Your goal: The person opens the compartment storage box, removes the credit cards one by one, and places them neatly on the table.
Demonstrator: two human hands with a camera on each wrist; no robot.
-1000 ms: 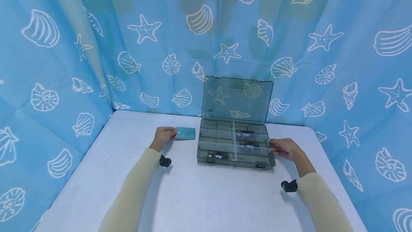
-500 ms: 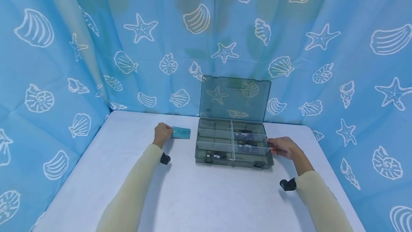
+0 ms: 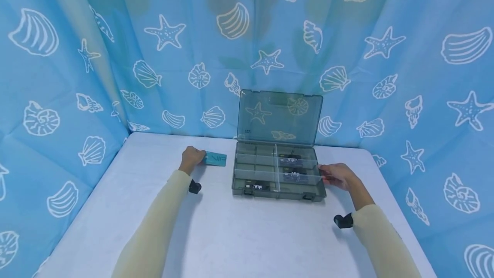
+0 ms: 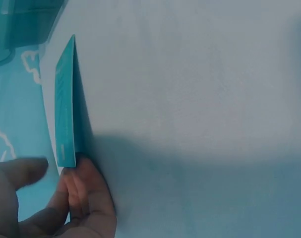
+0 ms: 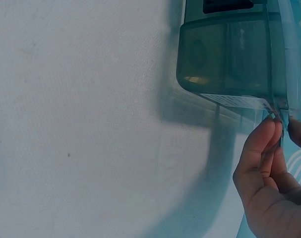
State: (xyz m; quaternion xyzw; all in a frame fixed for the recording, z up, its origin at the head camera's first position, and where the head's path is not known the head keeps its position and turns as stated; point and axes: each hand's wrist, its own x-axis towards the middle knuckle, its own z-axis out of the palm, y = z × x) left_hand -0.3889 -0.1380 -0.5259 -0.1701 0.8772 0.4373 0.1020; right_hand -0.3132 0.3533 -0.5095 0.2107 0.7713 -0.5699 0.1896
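My left hand (image 3: 191, 158) holds a teal card (image 3: 215, 158) by its left end, to the left of the box. In the left wrist view the card (image 4: 66, 109) is seen nearly edge-on, with fingers behind its near end and the thumb at its side. A grey see-through compartment box (image 3: 254, 176) stands with its lid (image 3: 279, 117) raised. My right hand (image 3: 339, 175) grips the box's right side; in the right wrist view its thumb and fingers meet at the box's corner. Black cards marked "Vip" lie in the rear right (image 3: 290, 159), middle right (image 3: 295, 175) and front left (image 3: 257, 186) compartments.
Clear dividers (image 3: 276, 166) split the box. It stands near the far edge of the white-covered table (image 3: 247, 235). A blue curtain (image 3: 173, 80) with shells and starfish hangs behind and at both sides. Small black devices (image 3: 194, 187) sit at both wrists.
The view has shifted, so everything appears further left. My left hand and the teal card have also moved slightly left, away from the box. My right hand stays at the box's side.
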